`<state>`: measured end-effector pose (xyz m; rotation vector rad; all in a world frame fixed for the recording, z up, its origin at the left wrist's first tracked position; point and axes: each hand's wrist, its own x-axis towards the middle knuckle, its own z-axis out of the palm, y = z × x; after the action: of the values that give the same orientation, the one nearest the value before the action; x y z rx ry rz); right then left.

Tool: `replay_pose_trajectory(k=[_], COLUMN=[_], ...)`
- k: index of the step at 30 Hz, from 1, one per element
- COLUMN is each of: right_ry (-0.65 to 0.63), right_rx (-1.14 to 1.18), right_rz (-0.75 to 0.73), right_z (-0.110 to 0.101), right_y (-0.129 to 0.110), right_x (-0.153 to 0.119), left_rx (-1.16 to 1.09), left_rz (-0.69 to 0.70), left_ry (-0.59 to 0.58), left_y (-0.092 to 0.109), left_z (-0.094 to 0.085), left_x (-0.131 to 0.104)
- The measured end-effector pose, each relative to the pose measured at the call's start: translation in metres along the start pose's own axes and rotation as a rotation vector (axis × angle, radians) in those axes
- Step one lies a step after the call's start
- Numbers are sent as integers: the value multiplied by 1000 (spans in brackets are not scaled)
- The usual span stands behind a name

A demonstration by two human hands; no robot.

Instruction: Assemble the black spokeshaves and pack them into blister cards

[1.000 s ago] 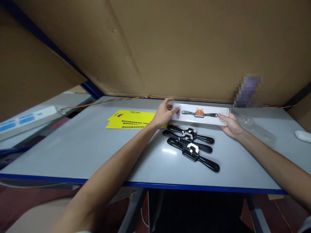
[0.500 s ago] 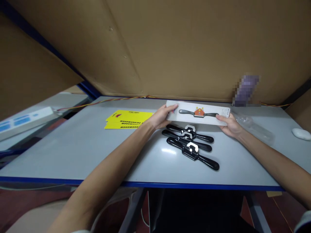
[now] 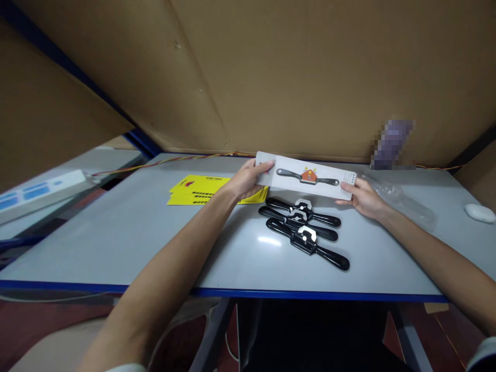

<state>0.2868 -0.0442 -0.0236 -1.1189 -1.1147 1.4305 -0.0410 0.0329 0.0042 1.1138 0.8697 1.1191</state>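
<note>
Between my two hands is a long white printed card (image 3: 289, 183), held above the table with its picture of a spokeshave facing me. My left hand (image 3: 248, 178) pinches its left end, thumb on the front. At the other end, my right hand (image 3: 362, 196) grips the right edge the same way. Just below the card lie three black spokeshaves on the table: a rear one (image 3: 327, 219), a middle one (image 3: 327, 234) and a front one (image 3: 333, 257), each with a silver blade piece. Yellow printed cards (image 3: 201, 188) lie overlapped at the left, partly hidden by my left hand.
Clear plastic packaging (image 3: 406, 204) rests right of my right hand. A white rounded object (image 3: 480, 212) sits at the far right. A blurred purple object (image 3: 393, 144) leans at the back board (image 3: 294, 77). A white power strip (image 3: 42, 194) lies at left, with thin wires along the back.
Both hands have shifted slightly left with the white card. Its left end has risen, so it tilts more down to the right, and more of the yellow cards shows.
</note>
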Motion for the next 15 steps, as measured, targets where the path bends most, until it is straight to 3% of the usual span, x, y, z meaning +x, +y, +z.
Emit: replay_pose_trajectory(k=[4, 10, 15], right_ry=[4, -52, -225], right_rx=[-67, 29, -27], right_rz=[42, 81, 121], right_z=[5, 6, -3], right_y=[-4, -7, -8], right_x=[-4, -5, -5], left_rx=[23, 75, 139], left_rz=[43, 63, 45], left_ry=[-33, -18, -43], left_y=[4, 8, 12], left_z=[-3, -10, -19], left_x=[-2, 2, 1])
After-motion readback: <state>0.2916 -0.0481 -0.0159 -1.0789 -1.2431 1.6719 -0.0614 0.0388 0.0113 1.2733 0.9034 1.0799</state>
